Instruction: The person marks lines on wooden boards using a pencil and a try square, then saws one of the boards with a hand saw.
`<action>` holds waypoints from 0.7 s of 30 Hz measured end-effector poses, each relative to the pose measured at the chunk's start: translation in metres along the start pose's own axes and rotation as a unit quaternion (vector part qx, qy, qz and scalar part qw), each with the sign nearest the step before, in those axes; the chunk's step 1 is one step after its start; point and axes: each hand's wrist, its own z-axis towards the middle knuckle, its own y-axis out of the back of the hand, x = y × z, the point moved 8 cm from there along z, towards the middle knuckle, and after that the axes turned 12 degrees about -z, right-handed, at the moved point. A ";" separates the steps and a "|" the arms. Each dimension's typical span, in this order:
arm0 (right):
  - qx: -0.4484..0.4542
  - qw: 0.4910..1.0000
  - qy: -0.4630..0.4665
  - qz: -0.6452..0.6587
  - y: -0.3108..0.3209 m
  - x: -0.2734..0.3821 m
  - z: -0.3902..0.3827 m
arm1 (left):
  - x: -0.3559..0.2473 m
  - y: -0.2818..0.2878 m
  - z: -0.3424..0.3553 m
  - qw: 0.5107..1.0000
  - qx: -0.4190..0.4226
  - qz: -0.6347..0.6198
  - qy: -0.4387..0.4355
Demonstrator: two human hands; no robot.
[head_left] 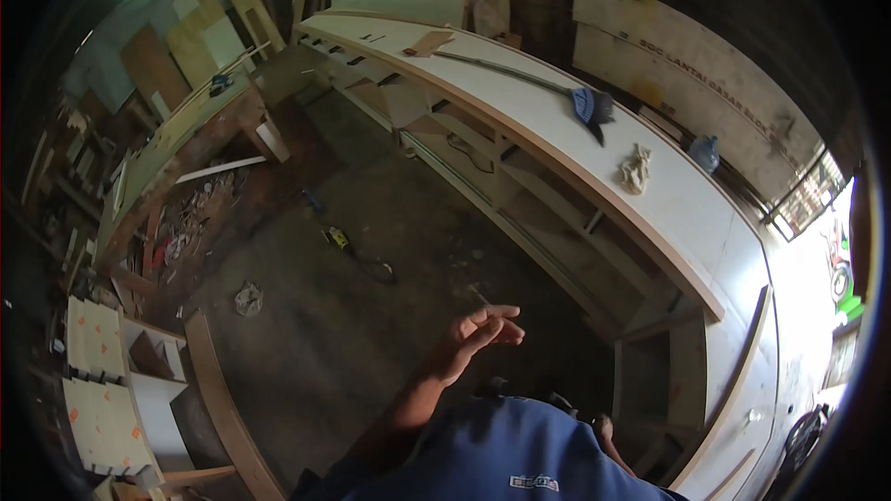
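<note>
My left hand [476, 341] is raised at the lower middle, fingers bent, with a thin pale stick [480, 294], perhaps a cigarette, held between them above the floor. My right hand [605, 433] shows only in part beside my blue shirt, low on the right; its fingers are hidden. A long white-topped cabinet [687, 227] with wooden edging and open compartments runs along the right. On its top lie a crumpled rag [636, 167], a dark brush-like head with blue cloth [589, 111] on a long pole, and a piece of board [429, 42].
A plywood workbench [148, 158] with wood scraps beneath stands on the left. Stacked cabinet pieces [93, 343] and a long board [223, 390] are at lower left. A yellow-labelled tool [336, 237] and crumpled paper [249, 299] lie on the floor. A bright opening [835, 223] is at right.
</note>
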 end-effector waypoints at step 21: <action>0.020 0.984 0.173 -0.039 0.127 0.398 0.373 | -0.304 -0.073 0.081 0.897 0.343 -0.083 -0.266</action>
